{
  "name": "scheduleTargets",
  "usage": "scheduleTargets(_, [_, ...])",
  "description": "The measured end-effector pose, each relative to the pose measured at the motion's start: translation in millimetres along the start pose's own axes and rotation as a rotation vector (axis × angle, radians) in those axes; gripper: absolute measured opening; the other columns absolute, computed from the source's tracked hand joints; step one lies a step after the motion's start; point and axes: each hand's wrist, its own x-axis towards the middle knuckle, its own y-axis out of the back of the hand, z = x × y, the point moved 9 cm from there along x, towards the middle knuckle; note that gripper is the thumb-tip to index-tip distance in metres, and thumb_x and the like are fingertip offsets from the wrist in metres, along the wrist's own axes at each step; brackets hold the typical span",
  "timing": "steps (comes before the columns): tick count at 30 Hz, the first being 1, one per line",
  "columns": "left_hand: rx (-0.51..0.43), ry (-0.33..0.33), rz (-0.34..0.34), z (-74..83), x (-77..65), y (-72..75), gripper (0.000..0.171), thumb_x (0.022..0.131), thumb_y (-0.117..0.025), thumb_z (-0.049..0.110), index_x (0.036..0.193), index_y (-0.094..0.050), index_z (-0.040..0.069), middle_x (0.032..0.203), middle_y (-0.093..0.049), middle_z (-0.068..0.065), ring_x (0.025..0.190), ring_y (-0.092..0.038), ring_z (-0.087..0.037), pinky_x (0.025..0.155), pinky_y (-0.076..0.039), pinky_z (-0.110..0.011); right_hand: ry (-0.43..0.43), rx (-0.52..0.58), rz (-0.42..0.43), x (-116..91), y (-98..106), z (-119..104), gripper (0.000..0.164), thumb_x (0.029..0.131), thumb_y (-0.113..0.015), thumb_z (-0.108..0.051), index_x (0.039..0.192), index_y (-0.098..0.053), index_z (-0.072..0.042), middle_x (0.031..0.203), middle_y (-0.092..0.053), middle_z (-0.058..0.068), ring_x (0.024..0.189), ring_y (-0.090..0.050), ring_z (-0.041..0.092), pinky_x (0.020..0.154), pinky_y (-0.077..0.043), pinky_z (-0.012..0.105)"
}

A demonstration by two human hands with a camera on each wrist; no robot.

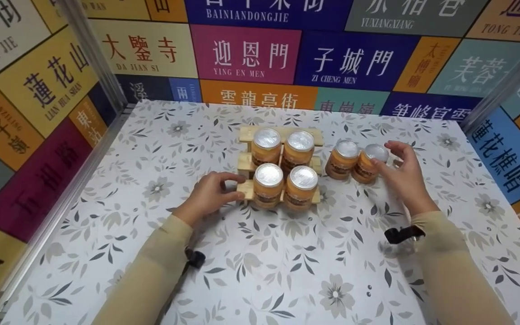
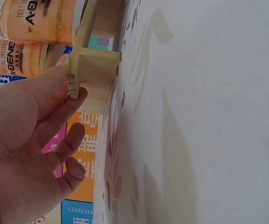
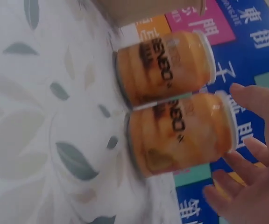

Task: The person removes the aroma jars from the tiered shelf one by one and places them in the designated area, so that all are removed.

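A stepped wooden rack [image 1: 245, 160] stands mid-table and carries several orange cans with silver lids, among them a front-left can [image 1: 267, 187] and a front-right can [image 1: 300, 189]. My left hand [image 1: 210, 194] pinches the left end of its lowest plank [image 2: 74, 74], thumb above and index finger at the underside. To the right of the rack, two more cans stand upright side by side on the table, a left one [image 3: 165, 67] and a right one [image 3: 181, 133]. Around the lid of the right one, my right hand [image 1: 402, 174] holds its thumb and fingers spread.
A white tablecloth [image 1: 287, 271] with grey leaves and flowers covers the table. Panels with colourful lettering [image 1: 246, 54] rise along the back and both sides. Metal posts [image 1: 97, 58] mark the corners. Each forearm wears a dark wrist strap [image 1: 404, 234].
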Motion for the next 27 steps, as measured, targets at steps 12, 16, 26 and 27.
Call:
scheduleTargets(12, [0.008,0.047,-0.005,-4.7,-1.7,1.5,0.042,0.086,-0.085,0.029,0.126,-0.074,0.027,0.111,-0.066,-0.007,0.100,-0.056,-0.027,0.083,-0.042,-0.035,0.174,0.104,-0.013,-21,-32,-66,0.051,0.098,-0.072,-0.018,0.144,-0.052,-0.008,0.148,-0.054,0.009,0.138,-0.046,0.019,0.117,-0.033,0.046])
scheduleTargets(16, [0.010,0.045,-0.004,-5.4,-1.2,1.4,0.041,0.086,-0.085,0.029,0.126,-0.074,0.026,0.112,-0.067,-0.006,0.100,-0.056,-0.026,0.083,-0.043,-0.036,0.181,0.123,-0.099,-26,-50,-78,0.049,0.099,-0.071,-0.019,0.144,-0.052,-0.010,0.147,-0.054,0.008,0.136,-0.049,0.024,0.115,-0.038,0.045])
scheduleTargets(26, [0.003,0.029,0.000,-5.0,-0.2,1.8,0.041,0.086,-0.086,0.029,0.125,-0.075,0.025,0.116,-0.071,0.001,0.097,-0.056,-0.022,0.083,-0.043,-0.035,0.176,0.105,-0.248,-30,-84,-93,0.055,0.099,-0.070,-0.032,0.148,-0.050,-0.016,0.150,-0.053,0.005,0.136,-0.055,0.032,0.099,-0.050,0.026])
scheduleTargets(27, [0.005,0.024,-0.001,-4.5,-0.2,1.8,0.040,0.086,-0.086,0.029,0.125,-0.075,0.025,0.116,-0.071,0.001,0.096,-0.056,-0.022,0.083,-0.043,-0.035,0.173,0.108,-0.257,-31,-87,-94,0.055,0.099,-0.071,-0.032,0.148,-0.050,-0.018,0.151,-0.053,0.004,0.135,-0.055,0.032,0.100,-0.050,0.029])
